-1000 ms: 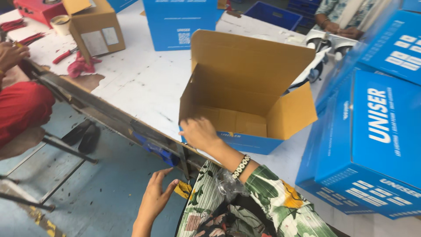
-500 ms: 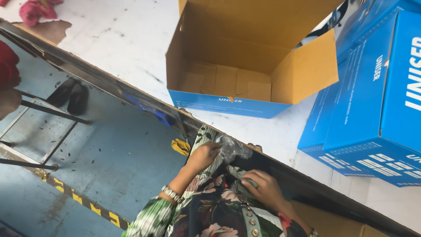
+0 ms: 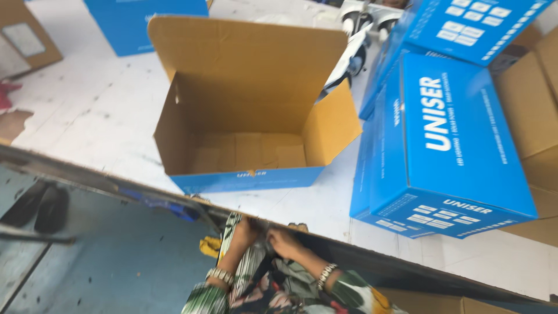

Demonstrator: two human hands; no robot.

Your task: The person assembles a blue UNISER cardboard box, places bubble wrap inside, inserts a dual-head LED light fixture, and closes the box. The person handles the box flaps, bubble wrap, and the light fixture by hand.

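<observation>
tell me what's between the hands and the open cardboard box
In the head view, only bare white tabletop and the table's dark front edge separate the hands from the open box.

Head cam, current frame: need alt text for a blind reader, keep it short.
An open, empty cardboard box with a blue outside sits on a white table, closed blue boxes stacked to its right. Below the table edge, the person's left hand and right hand meet in their lap; what they hold is unclear.
</observation>
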